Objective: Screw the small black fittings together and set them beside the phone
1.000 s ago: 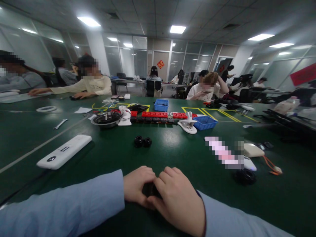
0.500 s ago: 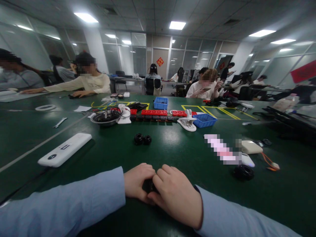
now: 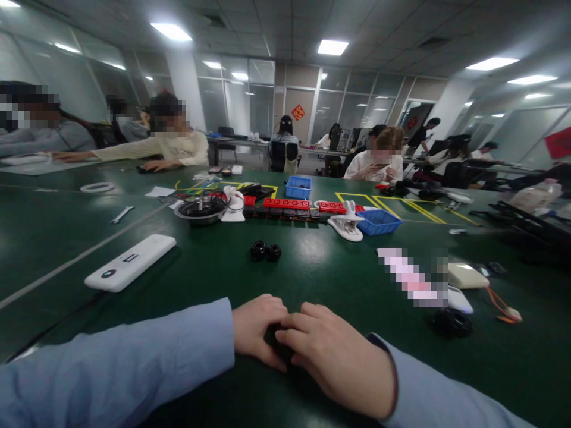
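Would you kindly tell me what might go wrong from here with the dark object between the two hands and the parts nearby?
The dark object is mostly covered by the left hand and right hand, so a poor grip might go unnoticed.
The black pair of round parts, ahead of the hands, might roll if bumped.
The lone round black part lies near the right sleeve, which could knock it.

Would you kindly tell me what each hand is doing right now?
Left hand: closed around a black object, mostly hidden.
Right hand: fingers over the same object; grip unclear.
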`<state>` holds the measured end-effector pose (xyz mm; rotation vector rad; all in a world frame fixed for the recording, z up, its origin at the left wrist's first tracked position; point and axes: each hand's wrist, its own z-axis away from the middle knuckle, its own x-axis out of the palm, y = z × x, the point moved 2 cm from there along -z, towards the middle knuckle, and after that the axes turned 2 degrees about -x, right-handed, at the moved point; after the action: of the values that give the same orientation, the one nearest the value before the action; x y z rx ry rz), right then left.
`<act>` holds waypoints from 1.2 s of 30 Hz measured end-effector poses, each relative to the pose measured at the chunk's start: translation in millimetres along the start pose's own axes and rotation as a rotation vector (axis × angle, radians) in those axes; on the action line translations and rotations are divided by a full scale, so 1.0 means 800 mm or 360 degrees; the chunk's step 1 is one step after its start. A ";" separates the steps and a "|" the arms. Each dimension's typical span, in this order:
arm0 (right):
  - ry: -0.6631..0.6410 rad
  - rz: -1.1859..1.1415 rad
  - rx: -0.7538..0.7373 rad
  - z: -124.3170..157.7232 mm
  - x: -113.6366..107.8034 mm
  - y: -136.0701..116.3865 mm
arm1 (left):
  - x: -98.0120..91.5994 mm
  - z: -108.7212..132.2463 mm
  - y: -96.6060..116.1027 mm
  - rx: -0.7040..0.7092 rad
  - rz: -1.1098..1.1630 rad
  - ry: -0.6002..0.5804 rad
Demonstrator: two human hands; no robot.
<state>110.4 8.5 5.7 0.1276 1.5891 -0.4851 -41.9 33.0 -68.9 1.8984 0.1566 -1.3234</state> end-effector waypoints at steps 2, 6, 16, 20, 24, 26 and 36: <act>-0.0045 -0.0063 -0.0032 0.001 -0.005 0.001 | 0.000 0.001 -0.001 0.0004 -0.0004 0.0018; -0.0093 -0.0156 -0.0103 0.002 -0.008 0.002 | 0.001 0.000 -0.002 0.0006 -0.0008 0.0008; -0.0079 -0.0172 -0.0194 0.005 -0.012 0.004 | -0.001 -0.001 0.000 0.0016 0.0013 0.0025; -0.0120 -0.0200 -0.0235 0.003 -0.014 0.008 | 0.001 0.000 -0.002 0.0041 0.0033 0.0014; -0.0136 -0.0246 -0.0293 0.000 -0.014 0.010 | 0.002 -0.001 -0.005 0.0059 0.0026 0.0030; -0.0135 -0.0254 -0.0274 0.001 -0.014 0.010 | 0.003 -0.001 -0.005 0.0050 0.0003 0.0014; -0.0062 -0.0324 -0.0116 0.001 -0.016 0.007 | -0.001 0.001 -0.001 0.0049 0.0057 0.0012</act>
<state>114.1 15.8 17.2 -0.0999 1.5873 -0.5830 -42.9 33.2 -68.6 1.9238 0.1061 -1.3013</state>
